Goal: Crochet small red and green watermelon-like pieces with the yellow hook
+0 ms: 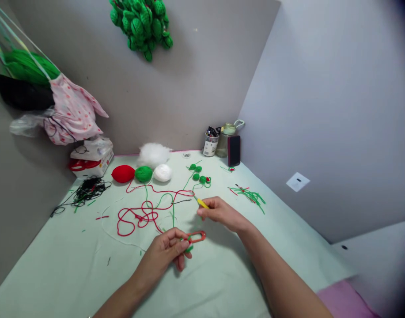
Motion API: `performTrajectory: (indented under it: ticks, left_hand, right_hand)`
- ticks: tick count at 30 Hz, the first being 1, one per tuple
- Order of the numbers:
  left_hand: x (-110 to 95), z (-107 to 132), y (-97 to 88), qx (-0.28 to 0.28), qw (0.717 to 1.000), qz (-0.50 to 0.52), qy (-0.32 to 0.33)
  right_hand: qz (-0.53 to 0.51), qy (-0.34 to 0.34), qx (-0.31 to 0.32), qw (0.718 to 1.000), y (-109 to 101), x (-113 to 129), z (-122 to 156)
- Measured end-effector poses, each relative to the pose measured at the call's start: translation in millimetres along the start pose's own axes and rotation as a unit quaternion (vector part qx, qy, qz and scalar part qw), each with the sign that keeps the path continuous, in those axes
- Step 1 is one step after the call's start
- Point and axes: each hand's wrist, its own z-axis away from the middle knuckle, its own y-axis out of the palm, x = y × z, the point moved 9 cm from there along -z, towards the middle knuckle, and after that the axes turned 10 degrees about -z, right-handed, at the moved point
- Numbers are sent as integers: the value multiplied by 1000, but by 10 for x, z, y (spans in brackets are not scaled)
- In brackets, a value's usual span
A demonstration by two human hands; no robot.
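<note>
My left hand [167, 252] is closed in a pinch on a small red oval crochet ring [196, 237] with a bit of green yarn at it. My right hand [222, 213] is closed round a yellow-handled crochet hook [202, 203], its tip pointing left toward the yarn. Loose red yarn [141, 216] and green yarn [172, 207] trail across the pale green table [73, 260] just beyond both hands.
Red [123, 173], green [143, 174] and white [162, 172] yarn balls and white stuffing [153, 154] sit at the back. Small green crochet pieces [198, 174], green scraps [250, 194], black yarn [86, 191], a cup of tools [210, 143], a jar [226, 139] and a phone [234, 150] lie around.
</note>
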Motion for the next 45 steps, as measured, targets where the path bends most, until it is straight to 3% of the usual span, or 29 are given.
performTrajectory:
  ticks: [2,6,11,13,16,19,22,25,28,30,32,34,37,41,45]
  left_hand:
    - [-27,10,-29,-10,1000,-2,6]
    - [-59,28,-71,-19,1000,-14,15]
    - [7,69,114,47,998,-37,8]
    - [56,110,249,97,994,-48,-7]
    - [129,210,453,182,980,-69,-38]
    - [176,305,584,244,964,-89,-56]
    - [185,307,581,248,962,-100,-56]
    - [102,196,381,175,978,-106,-28]
    - [-49,62,-34,35,990,-135,22]
    - [-170,20,-392,-97,966,-231,69]
    - [-298,12,-583,-167,908,-358,142]
    - [-284,-31,-665,-182,850,-466,167]
    - [-143,-120,-810,-188,784,-578,127]
    - [-85,-146,-1121,-229,763,-598,84]
    - [-114,-98,-1502,-290,757,-583,61]
  right_hand:
    - [6,-20,-47,999,-199,55,-1]
    - [28,-89,-199,976,-710,154,29]
    - [100,-165,-337,921,-1082,270,141]
    - [127,-173,-345,914,-1085,287,150]
    - [175,-155,-308,922,-944,238,86]
    - [240,-125,-235,934,-646,106,-16]
    - [317,-105,-154,930,-276,-38,-79]
    - [376,-97,-90,917,10,-122,-79]
    - [414,-87,-58,904,124,-146,-59]
    - [431,-85,-51,897,133,-146,-51]
    - [444,-85,-54,890,113,-151,-52]
    - [456,-85,-73,883,55,-157,-61]
    - [472,-84,-131,868,-118,-135,-82]
    - [494,-98,-201,840,-395,-44,-114]
    - [509,-113,-202,829,-516,-22,-153]
